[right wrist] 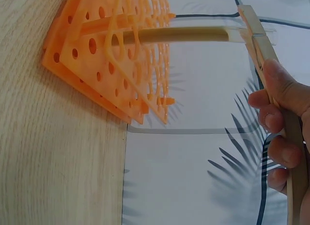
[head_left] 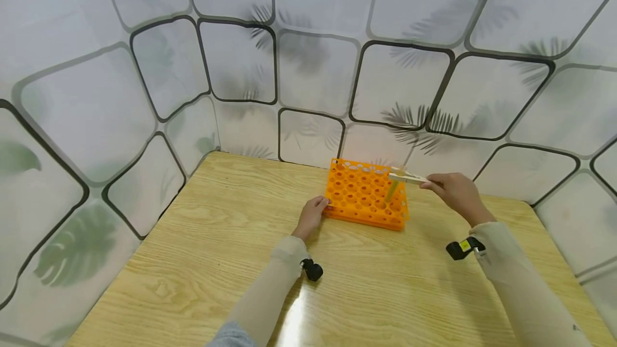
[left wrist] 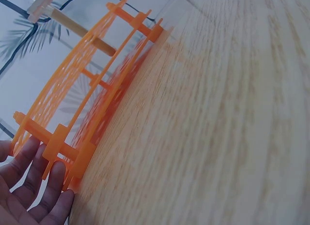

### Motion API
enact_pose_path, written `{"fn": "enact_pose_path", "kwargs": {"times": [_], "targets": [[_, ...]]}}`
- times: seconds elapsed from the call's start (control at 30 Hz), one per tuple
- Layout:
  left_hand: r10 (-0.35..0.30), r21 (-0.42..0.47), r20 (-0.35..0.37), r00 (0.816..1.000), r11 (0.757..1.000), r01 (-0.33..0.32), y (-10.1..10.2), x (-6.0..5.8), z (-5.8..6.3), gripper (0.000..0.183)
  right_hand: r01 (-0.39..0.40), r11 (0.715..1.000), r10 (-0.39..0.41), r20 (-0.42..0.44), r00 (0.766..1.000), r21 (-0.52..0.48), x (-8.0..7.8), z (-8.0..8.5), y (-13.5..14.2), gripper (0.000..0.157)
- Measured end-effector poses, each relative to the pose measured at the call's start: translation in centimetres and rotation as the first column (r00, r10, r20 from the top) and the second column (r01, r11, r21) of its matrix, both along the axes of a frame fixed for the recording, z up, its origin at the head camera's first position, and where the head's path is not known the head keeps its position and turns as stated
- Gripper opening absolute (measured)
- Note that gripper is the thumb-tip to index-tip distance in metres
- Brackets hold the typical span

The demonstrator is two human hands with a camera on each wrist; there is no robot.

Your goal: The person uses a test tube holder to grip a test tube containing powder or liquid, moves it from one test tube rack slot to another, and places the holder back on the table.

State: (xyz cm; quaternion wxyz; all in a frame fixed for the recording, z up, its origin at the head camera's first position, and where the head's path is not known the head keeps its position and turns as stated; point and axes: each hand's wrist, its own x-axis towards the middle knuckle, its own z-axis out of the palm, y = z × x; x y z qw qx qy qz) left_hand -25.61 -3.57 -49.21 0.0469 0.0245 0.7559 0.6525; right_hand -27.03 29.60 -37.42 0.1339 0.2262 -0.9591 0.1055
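Observation:
An orange plastic test tube rack [head_left: 354, 193] stands on the table, with rows of round holes in its tiers. My left hand [head_left: 310, 216] grips its left end; in the left wrist view the fingers [left wrist: 51, 186] curl against the end posts and tier edges. My right hand [head_left: 455, 194] holds a wooden test tube clamp [right wrist: 259, 41] by its handle, to the right of the rack. The clamp's jaws pinch a glass test tube [right wrist: 193, 34] near its top. Yellow-brown liquid fills much of the tube, whose lower part is inside a hole towards the rack's right side.
The wood-grain table [head_left: 231, 240] extends to the left of the rack and in front of it. Close behind the rack rises a pale curtain [head_left: 313, 79] with dark outlines and leaf prints, which also runs along both sides. Each sleeve carries a small black wrist camera [head_left: 460, 249].

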Motion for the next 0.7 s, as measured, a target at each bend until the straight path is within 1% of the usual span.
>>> {"fn": "enact_pose_path", "kwargs": {"times": [0.23,0.4,0.47,0.7], "targets": [[0.0,0.01,-0.006,1.0,1.0,0.0,0.0,0.0,0.0,0.034,-0.005,1.0,0.005,-0.02,1.0,0.004,0.1,0.7,-0.2,0.027],[-0.001,0.005,0.003,1.0,1.0,0.001,0.0,-0.1,0.0,0.034,-0.006,1.0,0.006,-0.02,1.0,0.016,0.3,1.4,-0.3,0.03],[0.0,0.0,0.006,1.0,1.0,0.0,0.0,-0.1,0.0,0.034,-0.008,1.0,0.009,-0.021,1.0,0.022,0.4,1.5,-0.3,0.032],[0.01,-0.028,0.005,1.0,1.0,-0.009,0.0,-0.1,0.0,0.033,-0.015,1.0,0.015,-0.038,0.999,0.018,0.3,1.7,-0.1,0.03]]}}
